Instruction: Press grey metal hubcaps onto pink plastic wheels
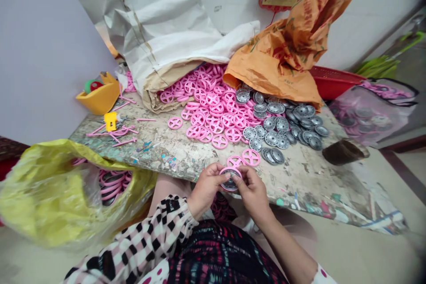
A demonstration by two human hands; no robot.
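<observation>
Head view: from where I stand, left hand (207, 185) and right hand (255, 191) form one grip, fingers closed around a pink-and-grey wheel (230, 184) at the near edge of the bench (186, 162). Loose pink wheels (213, 120) lie beyond the grip; grey discs (272, 138), beyond and rightward. Left of it, a yellow bag (43, 191) holds similar two-coloured pieces (111, 185), apparently finished. The held piece looks nearly joined, though full seating cannot be told; many parts remain separate.
</observation>
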